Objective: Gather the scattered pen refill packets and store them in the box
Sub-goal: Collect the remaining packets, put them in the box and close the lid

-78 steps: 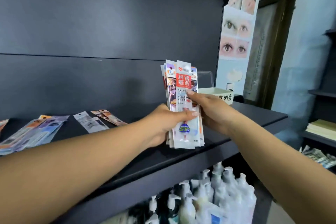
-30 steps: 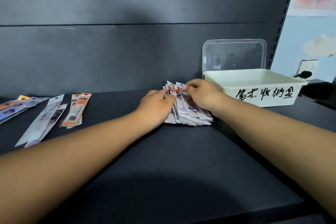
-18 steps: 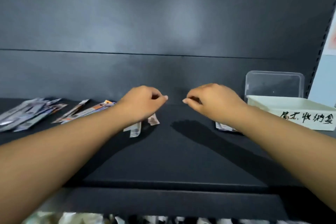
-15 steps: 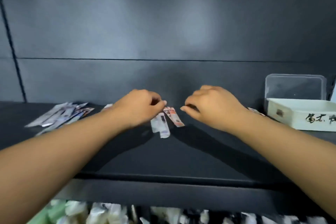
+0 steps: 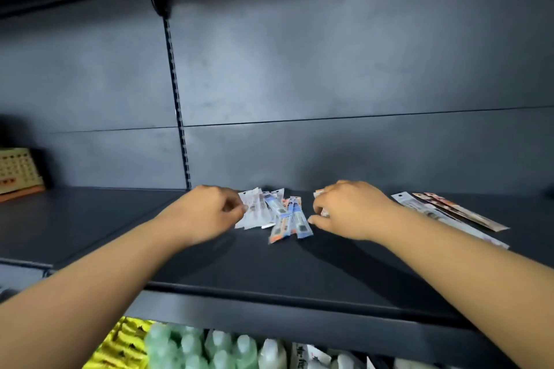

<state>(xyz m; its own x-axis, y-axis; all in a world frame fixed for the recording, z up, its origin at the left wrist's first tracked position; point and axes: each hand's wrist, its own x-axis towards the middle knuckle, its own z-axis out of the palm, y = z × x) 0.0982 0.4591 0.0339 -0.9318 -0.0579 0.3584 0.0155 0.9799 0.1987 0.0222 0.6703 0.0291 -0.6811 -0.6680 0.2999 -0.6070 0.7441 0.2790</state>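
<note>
Head camera view, looking down at a dark shelf: I see both hands reaching forward onto it, knuckles up. My left hand [image 5: 209,213] has its fingers curled, the tips pinching the near edge of a white refill packet [image 5: 251,213] at the left side of a small loose pile. My right hand [image 5: 347,210] is curled too, fingertips down on the shelf surface just right of the pile, with a bit of packet showing under them; whether it truly grips that packet I cannot tell. Between the hands lies the pile of pen refill packets [image 5: 284,216], fanned out flat, white ones to the left, blue and orange ones [image 5: 295,220] overlapping toward the right. Farther right, past my right wrist, long packets [image 5: 446,213] lie flat side by side, angled toward the shelf front. All of this rests on the black shelf [image 5: 269,272] against a dark back panel. At far left stands a beige perforated basket [image 5: 18,171]. Below the shelf edge, blurred white and green bottles [image 5: 209,347] and yellow packs [image 5: 123,347] fill the lower tier.
</note>
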